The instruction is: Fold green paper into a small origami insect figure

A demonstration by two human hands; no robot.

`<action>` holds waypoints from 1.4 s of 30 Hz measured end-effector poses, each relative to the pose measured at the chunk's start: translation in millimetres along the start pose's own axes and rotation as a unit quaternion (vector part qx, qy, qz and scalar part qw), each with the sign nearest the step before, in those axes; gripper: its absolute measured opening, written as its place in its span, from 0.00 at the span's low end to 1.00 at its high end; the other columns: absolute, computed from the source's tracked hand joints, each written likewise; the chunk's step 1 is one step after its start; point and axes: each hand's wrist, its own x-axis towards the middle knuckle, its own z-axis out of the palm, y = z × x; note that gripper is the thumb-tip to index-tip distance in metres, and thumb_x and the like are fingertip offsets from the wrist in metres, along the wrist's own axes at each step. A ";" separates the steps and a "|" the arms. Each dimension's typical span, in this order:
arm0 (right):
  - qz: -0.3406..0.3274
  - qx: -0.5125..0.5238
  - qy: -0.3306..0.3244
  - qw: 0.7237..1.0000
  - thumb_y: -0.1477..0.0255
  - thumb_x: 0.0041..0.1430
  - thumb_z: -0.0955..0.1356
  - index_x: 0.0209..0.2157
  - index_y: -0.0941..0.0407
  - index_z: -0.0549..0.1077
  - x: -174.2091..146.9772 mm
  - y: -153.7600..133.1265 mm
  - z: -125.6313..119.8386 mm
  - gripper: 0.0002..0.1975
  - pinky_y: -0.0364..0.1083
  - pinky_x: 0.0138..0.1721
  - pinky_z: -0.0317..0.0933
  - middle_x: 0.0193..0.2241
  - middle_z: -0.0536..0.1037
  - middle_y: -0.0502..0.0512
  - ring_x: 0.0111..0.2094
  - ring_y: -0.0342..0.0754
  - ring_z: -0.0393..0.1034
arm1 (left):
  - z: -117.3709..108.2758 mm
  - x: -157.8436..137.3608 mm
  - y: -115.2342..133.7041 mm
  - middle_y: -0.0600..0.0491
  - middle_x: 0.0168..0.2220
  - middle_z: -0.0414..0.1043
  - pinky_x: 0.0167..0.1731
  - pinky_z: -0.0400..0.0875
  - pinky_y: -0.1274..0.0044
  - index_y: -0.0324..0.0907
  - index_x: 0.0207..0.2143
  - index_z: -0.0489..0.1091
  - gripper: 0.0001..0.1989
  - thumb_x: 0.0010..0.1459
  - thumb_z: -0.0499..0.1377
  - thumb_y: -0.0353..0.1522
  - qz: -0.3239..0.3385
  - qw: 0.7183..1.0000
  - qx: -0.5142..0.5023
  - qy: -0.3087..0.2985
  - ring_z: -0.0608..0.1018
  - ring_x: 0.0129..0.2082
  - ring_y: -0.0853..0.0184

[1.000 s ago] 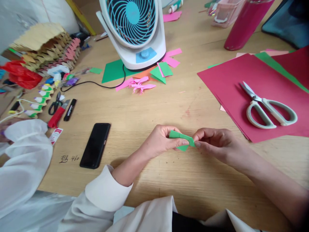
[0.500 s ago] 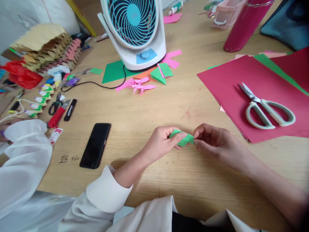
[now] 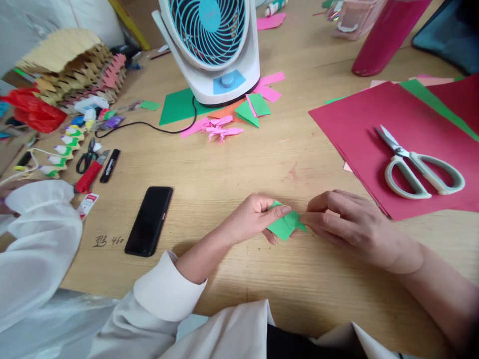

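A small piece of folded green paper [image 3: 285,228] is held just above the table, with creases across it and a pointed flap at its right. My left hand [image 3: 258,215] pinches its upper left part, thumb on top and fingers behind. At the right flap, my right hand [image 3: 346,227] has its fingertips closed on the paper's edge; the thumb is hidden behind the fingers. Scissors [image 3: 417,169] with pale handles lie on red paper sheets [image 3: 348,134] beyond my right hand. A black phone [image 3: 148,221] rests to the left of my left forearm.
A white and blue fan [image 3: 228,60] stands at the back, its cord running left. Before it lie pink folded paper figures [image 3: 222,128] and green pieces [image 3: 249,112]. A magenta bottle [image 3: 389,40] stands back right. Another person's white sleeve [image 3: 45,234], a red cutter [image 3: 90,175] and stacked folded paper [image 3: 75,70] occupy the left.
The green paper has opened out and shows a wider face, with a flap pointing right. My right hand has turned so its back faces up. My left hand keeps its pinch.
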 end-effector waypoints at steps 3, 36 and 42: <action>-0.031 -0.023 0.006 0.999 0.82 0.62 0.65 0.43 0.55 0.70 0.9 -0.5 -0.8 0.11 0.48 0.34 0.60 0.37 0.73 0.56 0.32 0.47 0.65 | -1.7 0.3 -0.2 0.46 0.32 0.80 0.21 0.74 0.82 0.37 0.34 0.77 0.24 0.60 0.58 0.50 -0.017 0.999 -0.015 -0.033 0.80 0.26 0.69; 0.065 0.108 0.025 0.992 0.81 0.65 0.63 0.48 0.53 0.70 2.8 -12.5 8.8 0.14 0.43 0.31 0.64 0.38 0.72 0.55 0.32 0.43 0.70 | 10.2 1.8 -2.2 0.50 0.25 0.77 0.17 0.71 0.84 0.35 0.30 0.74 0.23 0.59 0.60 0.49 0.004 1.000 -0.015 0.026 0.77 0.21 0.72; 0.082 0.131 0.055 0.987 0.83 0.62 0.64 0.45 0.54 0.70 3.5 -13.3 8.1 0.13 0.44 0.30 0.63 0.36 0.71 0.55 0.32 0.44 0.69 | 11.8 2.3 -5.5 0.50 0.25 0.77 0.18 0.72 0.84 0.35 0.30 0.74 0.23 0.60 0.59 0.47 0.027 0.999 -0.020 0.031 0.78 0.22 0.72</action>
